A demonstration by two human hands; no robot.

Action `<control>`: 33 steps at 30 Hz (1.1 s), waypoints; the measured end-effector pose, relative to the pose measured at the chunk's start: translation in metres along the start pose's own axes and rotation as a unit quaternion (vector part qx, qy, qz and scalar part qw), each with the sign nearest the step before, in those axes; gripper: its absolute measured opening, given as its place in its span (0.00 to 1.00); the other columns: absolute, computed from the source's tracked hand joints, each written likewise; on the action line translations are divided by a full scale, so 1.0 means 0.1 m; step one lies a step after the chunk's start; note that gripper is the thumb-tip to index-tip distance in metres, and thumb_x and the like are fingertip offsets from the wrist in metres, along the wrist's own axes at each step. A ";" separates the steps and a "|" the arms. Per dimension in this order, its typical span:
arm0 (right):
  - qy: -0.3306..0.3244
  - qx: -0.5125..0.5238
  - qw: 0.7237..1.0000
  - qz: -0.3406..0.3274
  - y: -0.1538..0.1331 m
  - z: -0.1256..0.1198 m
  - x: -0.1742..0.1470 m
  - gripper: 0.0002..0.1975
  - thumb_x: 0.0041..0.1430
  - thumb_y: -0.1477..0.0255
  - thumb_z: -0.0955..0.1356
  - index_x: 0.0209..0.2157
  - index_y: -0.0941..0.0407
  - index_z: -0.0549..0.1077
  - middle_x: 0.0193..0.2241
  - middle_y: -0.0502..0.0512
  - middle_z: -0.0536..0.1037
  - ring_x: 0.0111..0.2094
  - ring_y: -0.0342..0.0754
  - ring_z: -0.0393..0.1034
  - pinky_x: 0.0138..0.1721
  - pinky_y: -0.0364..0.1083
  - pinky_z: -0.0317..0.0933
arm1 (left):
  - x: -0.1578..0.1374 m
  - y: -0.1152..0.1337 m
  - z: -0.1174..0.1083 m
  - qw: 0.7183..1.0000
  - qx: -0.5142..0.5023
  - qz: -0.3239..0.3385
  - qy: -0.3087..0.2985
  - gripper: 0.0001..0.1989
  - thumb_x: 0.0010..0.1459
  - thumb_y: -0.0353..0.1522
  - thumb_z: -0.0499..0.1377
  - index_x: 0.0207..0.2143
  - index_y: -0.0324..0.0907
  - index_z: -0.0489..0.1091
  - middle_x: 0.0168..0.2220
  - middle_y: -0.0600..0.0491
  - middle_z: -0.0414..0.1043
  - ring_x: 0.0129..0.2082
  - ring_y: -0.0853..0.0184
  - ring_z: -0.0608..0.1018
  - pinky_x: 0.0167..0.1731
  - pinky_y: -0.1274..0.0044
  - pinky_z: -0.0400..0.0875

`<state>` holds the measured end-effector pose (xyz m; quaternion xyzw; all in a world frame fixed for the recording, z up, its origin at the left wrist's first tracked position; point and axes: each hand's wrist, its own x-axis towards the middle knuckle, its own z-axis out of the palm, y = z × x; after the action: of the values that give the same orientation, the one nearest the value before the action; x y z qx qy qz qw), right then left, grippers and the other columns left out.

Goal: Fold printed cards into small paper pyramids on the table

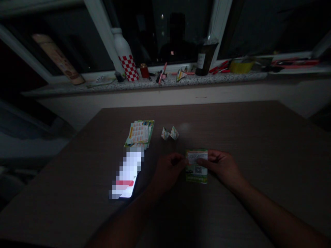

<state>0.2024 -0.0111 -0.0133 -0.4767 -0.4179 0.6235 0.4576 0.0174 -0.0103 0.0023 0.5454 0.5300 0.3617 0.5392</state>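
Between my two hands is a small printed paper sheet (197, 175), green along its lower edge, with a QR code and lines of text. My left hand (169, 168) pinches its left edge between thumb and fingers. On the other side, my right hand (224, 165) grips the upper right part, thumb on top and fingers behind. Just beyond my hands stand two small folded paper shapes (170, 133), pointed and close together. A stack of similar printed sheets (139, 133) lies farther left.
A lit phone (128, 174), its screen blurred out, lies left of my left hand on the wooden table (245, 127). Along the windowsill (103, 88) stand a red-checked white bottle (126, 57), a dark bottle-like container (204, 60), a tall tube (58, 58) and a yellow tape roll (241, 66).
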 end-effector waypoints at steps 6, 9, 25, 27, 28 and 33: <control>0.015 -0.042 0.999 0.004 -0.03 0.01 0.00 0.17 0.40 0.65 0.76 0.34 0.58 0.77 0.30 0.56 0.83 0.30 0.52 0.78 0.35 0.48 0.72 | 0.04 -0.06 -0.03 0.999 0.035 0.025 -0.003 0.10 0.53 0.37 0.58 0.29 0.38 0.72 0.27 0.53 0.73 0.28 0.67 0.74 0.28 0.78 0.67; -0.002 -0.052 0.999 0.002 -0.04 0.00 0.01 0.19 0.41 0.65 0.76 0.37 0.57 0.76 0.30 0.55 0.83 0.31 0.52 0.78 0.37 0.49 0.71 | 0.06 -0.07 -0.05 0.998 0.063 0.021 0.007 0.11 0.53 0.37 0.57 0.30 0.38 0.72 0.27 0.52 0.74 0.28 0.66 0.75 0.28 0.78 0.67; 0.077 -0.269 0.953 -0.118 0.12 -0.16 0.16 0.21 0.48 0.68 0.71 0.46 0.56 0.71 0.27 0.52 0.81 0.30 0.50 0.77 0.33 0.47 0.68 | 0.19 -0.13 -0.17 0.947 0.315 0.010 0.068 0.11 0.55 0.34 0.55 0.33 0.39 0.75 0.32 0.48 0.77 0.32 0.63 0.77 0.30 0.76 0.66; 0.081 -0.279 0.946 -0.143 0.15 -0.18 0.18 0.20 0.50 0.67 0.71 0.46 0.55 0.71 0.28 0.52 0.81 0.31 0.50 0.76 0.36 0.48 0.67 | 0.19 -0.12 -0.18 0.937 0.342 0.007 0.074 0.10 0.55 0.34 0.55 0.33 0.40 0.75 0.33 0.48 0.77 0.33 0.63 0.77 0.30 0.76 0.65; 0.077 -0.282 0.944 -0.154 0.16 -0.18 0.18 0.20 0.50 0.67 0.71 0.46 0.55 0.71 0.28 0.52 0.81 0.31 0.50 0.76 0.37 0.49 0.67 | 0.19 -0.12 -0.18 0.933 0.353 0.008 0.074 0.10 0.55 0.34 0.55 0.33 0.40 0.75 0.33 0.48 0.77 0.33 0.63 0.77 0.30 0.77 0.64; 0.012 -0.310 0.932 -0.190 0.19 -0.09 0.18 0.16 0.51 0.69 0.70 0.44 0.54 0.72 0.28 0.51 0.81 0.31 0.50 0.76 0.37 0.49 0.68 | 0.17 -0.07 -0.12 0.918 0.391 0.009 0.071 0.10 0.55 0.35 0.55 0.33 0.42 0.75 0.34 0.49 0.78 0.32 0.63 0.77 0.29 0.76 0.63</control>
<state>0.2056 0.0030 -0.0369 -0.5142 -0.6673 0.3588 0.4020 0.0069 0.0074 -0.0058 0.6900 0.6615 0.1683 0.2409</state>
